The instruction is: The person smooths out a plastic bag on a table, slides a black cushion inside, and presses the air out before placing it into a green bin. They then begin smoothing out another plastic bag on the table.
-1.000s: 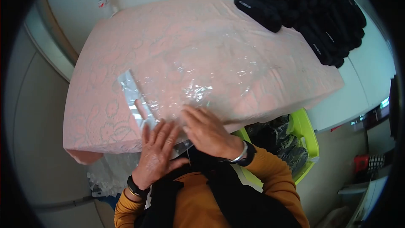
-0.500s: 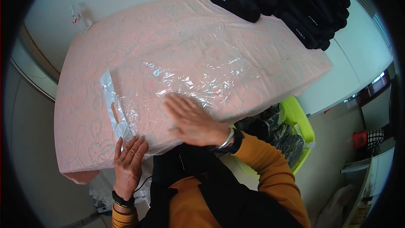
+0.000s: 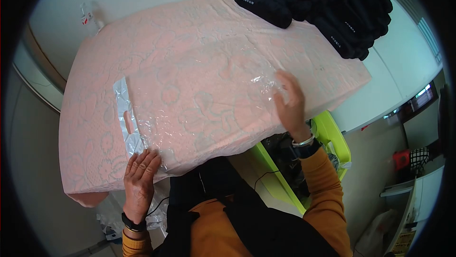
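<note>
A clear plastic bag (image 3: 209, 95) with a white handle strip (image 3: 124, 109) lies spread over the pink patterned tablecloth (image 3: 90, 128). My left hand (image 3: 140, 176) rests with its fingers flat on the lower end of the strip, at the table's near edge. Over the right part of the bag is my right hand (image 3: 290, 102), thumb and fingers apart and slightly blurred, holding nothing. Small glossy creases show in the film beside its fingers and near the handle strip.
Black rolled bundles (image 3: 327, 9) with white lettering are piled at the back right. A clear bottle (image 3: 90, 19) stands at the back left. Below the table's right edge sits a lime-green bin (image 3: 339, 147) with dark plastic-wrapped things inside. Crumpled clear plastic (image 3: 111, 214) lies under the table's front left.
My right hand has swept rightward and away from me, from the bag's middle to its right part. The middle of the film looks smoother. My left hand stays on the strip.
</note>
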Motion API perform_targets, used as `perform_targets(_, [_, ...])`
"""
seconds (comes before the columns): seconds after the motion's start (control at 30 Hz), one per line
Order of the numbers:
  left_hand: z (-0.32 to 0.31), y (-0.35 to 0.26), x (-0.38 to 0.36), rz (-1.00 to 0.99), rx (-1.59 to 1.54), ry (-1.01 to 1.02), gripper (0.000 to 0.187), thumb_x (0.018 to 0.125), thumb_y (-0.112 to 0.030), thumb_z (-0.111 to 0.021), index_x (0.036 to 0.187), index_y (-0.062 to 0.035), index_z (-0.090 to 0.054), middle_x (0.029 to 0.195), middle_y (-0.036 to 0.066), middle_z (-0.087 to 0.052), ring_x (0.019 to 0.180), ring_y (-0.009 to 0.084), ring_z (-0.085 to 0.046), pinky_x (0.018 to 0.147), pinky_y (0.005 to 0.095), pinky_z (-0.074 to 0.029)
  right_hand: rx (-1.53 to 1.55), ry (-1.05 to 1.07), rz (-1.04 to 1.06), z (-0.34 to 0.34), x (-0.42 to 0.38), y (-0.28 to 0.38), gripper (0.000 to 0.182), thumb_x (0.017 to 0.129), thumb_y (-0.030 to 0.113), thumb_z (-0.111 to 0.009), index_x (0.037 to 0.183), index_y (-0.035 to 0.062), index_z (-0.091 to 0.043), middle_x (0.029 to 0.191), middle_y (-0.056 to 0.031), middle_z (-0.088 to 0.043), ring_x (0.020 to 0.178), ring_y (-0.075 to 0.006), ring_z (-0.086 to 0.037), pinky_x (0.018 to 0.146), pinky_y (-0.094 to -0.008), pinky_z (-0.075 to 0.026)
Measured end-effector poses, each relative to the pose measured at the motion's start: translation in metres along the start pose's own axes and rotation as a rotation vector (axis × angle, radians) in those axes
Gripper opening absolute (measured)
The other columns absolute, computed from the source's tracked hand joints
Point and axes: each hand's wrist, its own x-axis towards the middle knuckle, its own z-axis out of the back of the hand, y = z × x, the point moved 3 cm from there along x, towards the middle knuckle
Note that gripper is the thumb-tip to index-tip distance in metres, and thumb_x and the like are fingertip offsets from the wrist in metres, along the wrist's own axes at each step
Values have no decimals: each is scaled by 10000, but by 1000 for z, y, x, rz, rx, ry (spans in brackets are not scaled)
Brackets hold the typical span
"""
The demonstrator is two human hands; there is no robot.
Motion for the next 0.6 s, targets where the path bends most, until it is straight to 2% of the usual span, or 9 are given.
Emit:
perform_targets(0.03, [2,1,0,1,8,10,373,827,51,-593,1160,-85,-694,1239,85,-689,1219,275,-619,1103,486,-409,0,-4,-3,4,1,-3,459,875,113,-691,1293,-33,-571,1285,-227,-599,1127,-340,-616,958,-398,-497])
perform_targets(0.13, [7,4,1,-1,33,14,375,826,52,-592,1162,-82,-692,1228,85,-693,1220,282,-615,1108,490,-399,49,195,-608,9,1,-27,445,880,167,-731,1246,-47,-594,1129,-186,-671,871,-233,-666,810,-338,-533])
perform_targets(0.17, [8,7,0,6,58,9,369,828,48,-591,1158,-80,-692,1227,86,-693,1219,285,-614,1109,493,-395,51,191,-603,10,0,-30,445,880,167,-731,1246,-47,-594,1129,-186,-671,871,-233,-666,810,-338,-533])
perform_targets(0.27, [13,15,-6,25,114,2,356,831,41,-588,1152,-74,-691,1224,89,-692,1216,291,-612,1111,499,-386,211,340,-595,-3,-15,-41,500,883,237,-757,1243,-64,-584,1014,-148,-692,765,-157,-638,704,-288,-526])
perform_targets(0.43, [24,29,-10,63,189,0,328,833,14,-588,1134,-66,-690,1249,101,-678,1211,302,-611,1107,507,-384,489,285,-517,-6,-11,-29,427,939,225,-700,1252,-46,-596,942,-98,-689,794,-132,-657,691,-265,-521])
perform_targets(0.53, [26,32,-7,67,229,-21,313,834,1,-588,1122,-64,-691,1258,114,-669,1204,304,-611,1106,512,-383,678,290,-776,-12,-5,2,292,979,229,-641,1100,-37,-639,811,-55,-674,706,-110,-646,605,-242,-502])
perform_targets(0.57, [26,28,-4,25,221,-35,313,821,3,-599,1113,-62,-692,1203,114,-673,1150,302,-621,1064,496,-411,686,288,-768,-14,-5,0,292,979,229,-641,1100,-37,-639,811,-55,-674,706,-110,-646,605,-242,-502])
perform_targets(0.6, [25,24,-1,-16,214,-51,313,809,6,-609,1103,-59,-694,1147,114,-677,1096,301,-630,1023,481,-440,672,415,-785,-21,-8,-5,255,983,218,-630,1046,-29,-634,780,-46,-662,674,-100,-633,578,-237,-490])
